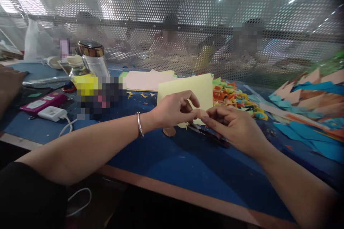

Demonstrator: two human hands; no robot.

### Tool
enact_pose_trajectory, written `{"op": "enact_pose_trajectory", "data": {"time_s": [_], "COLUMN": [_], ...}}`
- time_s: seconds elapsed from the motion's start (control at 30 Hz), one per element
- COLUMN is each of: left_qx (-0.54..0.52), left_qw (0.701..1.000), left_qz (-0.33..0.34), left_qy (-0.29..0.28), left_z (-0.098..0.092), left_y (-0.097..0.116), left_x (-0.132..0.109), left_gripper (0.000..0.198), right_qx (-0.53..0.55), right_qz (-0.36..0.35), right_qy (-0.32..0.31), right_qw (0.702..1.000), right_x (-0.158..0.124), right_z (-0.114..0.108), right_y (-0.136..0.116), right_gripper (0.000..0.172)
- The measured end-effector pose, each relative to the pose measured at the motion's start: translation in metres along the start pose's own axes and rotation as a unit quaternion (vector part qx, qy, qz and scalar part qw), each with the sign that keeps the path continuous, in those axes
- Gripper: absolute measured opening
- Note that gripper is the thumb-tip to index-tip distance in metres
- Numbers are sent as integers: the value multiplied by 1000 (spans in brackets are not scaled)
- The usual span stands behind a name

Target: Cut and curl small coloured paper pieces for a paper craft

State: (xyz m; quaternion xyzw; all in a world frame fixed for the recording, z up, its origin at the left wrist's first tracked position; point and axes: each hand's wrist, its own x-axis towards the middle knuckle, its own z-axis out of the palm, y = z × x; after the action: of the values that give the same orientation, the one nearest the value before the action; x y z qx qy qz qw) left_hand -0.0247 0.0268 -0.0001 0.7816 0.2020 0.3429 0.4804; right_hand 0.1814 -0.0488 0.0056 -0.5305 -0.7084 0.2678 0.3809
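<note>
Between both hands is a small peach-coloured piece of paper (201,113), pinched from either side. My left hand (177,109), with a silver bangle at the wrist, closes thumb and fingertips on its left edge. My right hand (232,125) grips its right edge between thumb and fingers. Behind them a pale yellow paper sheet (188,87) stands tilted up. Under the hands lies a pair of dark-handled scissors (209,136), partly covered by my right hand. A small round brownish piece (169,131) rests on the blue table just below my left wrist.
Colourful paper pieces (233,96) are heaped behind my right hand. Folded peach and blue paper (317,114) stands at the right. Pink sheets (147,80), a glass bottle (94,59), a magenta box (44,103) and a white charger (53,113) lie leftward. A perforated metal screen (188,25) closes the back.
</note>
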Motion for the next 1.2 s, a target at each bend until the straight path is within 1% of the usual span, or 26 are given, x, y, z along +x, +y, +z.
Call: {"op": "enact_pose_trajectory", "data": {"time_s": [0.13,0.3,0.43,0.6,0.77,0.9,1.0,1.13,1.2], "left_qx": [21,20,26,22,-8,-17,-15,-38,-44], "left_qw": [1000,1000,1000,999,998,999,998,995,995], "left_qz": [9,-3,13,35,52,46,54,71,64], "left_qy": [3,9,12,18,22,19,34,57,65], "left_z": [6,12,13,14,13,13,11,7,6], "left_y": [1,6,7,5,4,5,5,4,5], "left_x": [-2,-4,-5,-5,-4,-4,-2,0,1], "left_gripper": [25,26,27,25,26,26,28,27,26], "right_qx": [-6,-58,-75,-100,-101,-86,-91,-86,-77], "right_qz": [-6,-44,-41,-42,-31,-21,-25,-24,-28], "right_qy": [-11,25,31,48,58,58,73,80,83], "right_qw": [1000,997,996,993,993,994,993,993,993], "right_x": [0,0,0,-1,-2,-3,-3,-1,0], "right_z": [0,-2,-2,-3,-2,-2,-3,-7,-7], "right_y": [-3,3,6,2,-5,-8,-5,4,7], "right_gripper": [49,34,30,23,21,18,18,15,15]}}
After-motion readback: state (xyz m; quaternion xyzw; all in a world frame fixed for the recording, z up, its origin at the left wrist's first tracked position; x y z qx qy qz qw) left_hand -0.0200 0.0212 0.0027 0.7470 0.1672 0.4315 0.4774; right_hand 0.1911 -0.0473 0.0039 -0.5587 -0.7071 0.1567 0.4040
